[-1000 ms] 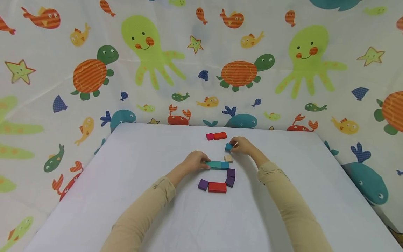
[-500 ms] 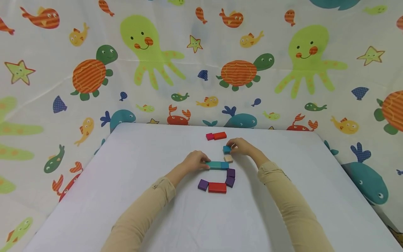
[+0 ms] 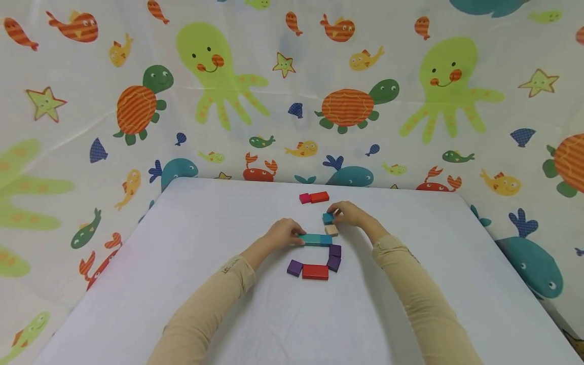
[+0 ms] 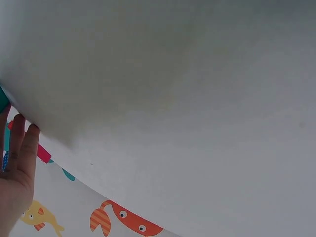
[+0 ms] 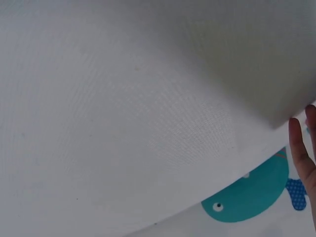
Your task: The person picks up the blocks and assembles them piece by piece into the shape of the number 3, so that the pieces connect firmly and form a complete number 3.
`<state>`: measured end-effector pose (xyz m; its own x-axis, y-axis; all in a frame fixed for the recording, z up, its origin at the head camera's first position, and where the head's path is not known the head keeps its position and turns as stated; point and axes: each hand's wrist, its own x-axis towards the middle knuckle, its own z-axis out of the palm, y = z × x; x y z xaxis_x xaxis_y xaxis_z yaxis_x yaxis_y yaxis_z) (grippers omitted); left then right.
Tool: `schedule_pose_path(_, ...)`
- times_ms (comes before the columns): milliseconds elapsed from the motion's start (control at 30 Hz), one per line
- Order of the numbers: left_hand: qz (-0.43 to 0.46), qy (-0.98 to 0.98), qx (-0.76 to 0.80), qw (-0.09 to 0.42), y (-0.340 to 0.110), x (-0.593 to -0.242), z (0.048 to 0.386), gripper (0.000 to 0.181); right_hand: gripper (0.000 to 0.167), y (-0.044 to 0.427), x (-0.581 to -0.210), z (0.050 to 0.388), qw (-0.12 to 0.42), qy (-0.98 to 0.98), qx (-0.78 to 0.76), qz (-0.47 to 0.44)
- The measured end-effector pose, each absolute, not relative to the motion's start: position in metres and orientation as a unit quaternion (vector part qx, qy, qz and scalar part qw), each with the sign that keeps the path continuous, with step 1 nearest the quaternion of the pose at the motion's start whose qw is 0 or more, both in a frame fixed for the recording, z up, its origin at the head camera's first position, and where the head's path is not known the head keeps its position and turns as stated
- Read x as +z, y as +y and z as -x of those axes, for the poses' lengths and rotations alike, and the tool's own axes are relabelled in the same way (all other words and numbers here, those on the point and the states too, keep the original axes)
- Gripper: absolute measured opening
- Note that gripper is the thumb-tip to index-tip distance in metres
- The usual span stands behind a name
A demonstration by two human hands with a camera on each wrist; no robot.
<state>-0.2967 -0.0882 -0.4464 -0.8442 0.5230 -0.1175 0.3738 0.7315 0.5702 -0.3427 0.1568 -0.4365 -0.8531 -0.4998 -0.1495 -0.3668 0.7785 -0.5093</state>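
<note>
In the head view my left hand (image 3: 282, 233) pinches the left end of a long teal block (image 3: 312, 240) lying on the table. A small blue block (image 3: 326, 241) continues that row on its right. Farther back, my right hand (image 3: 350, 213) holds another small blue block (image 3: 327, 218) between thumb and fingers, just behind a plain wooden block (image 3: 331, 231). Below the row come two purple blocks (image 3: 335, 251), a long red block (image 3: 315, 272) and a purple block (image 3: 294, 267) on the left. Both wrist views catch only part of each hand, at the frame's edge.
A pink block (image 3: 304, 198) and a red block (image 3: 320, 197) lie end to end near the far side of the white table (image 3: 219, 203). Behind the table hangs a cloth (image 3: 292, 61) printed with sea animals.
My right hand has brought its blue block slightly toward me and to the left, nearer the plain wooden block. The left hand has stayed on the teal block.
</note>
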Motion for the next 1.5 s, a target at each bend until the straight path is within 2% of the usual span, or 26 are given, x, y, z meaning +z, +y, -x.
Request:
schedule_pose_path(400,-0.248,0.918,0.28,0.133,-0.086,-0.442,0.298,0.033,0.034,0.161,-0.426,0.343,0.151,0.936,-0.239,0.208)
schedule_pose_path(1500,-0.25,0.921,0.267,0.135,-0.089,-0.446,0.296,0.033,0.034,0.159,-0.433,0.335,0.147,0.935,-0.225,0.231)
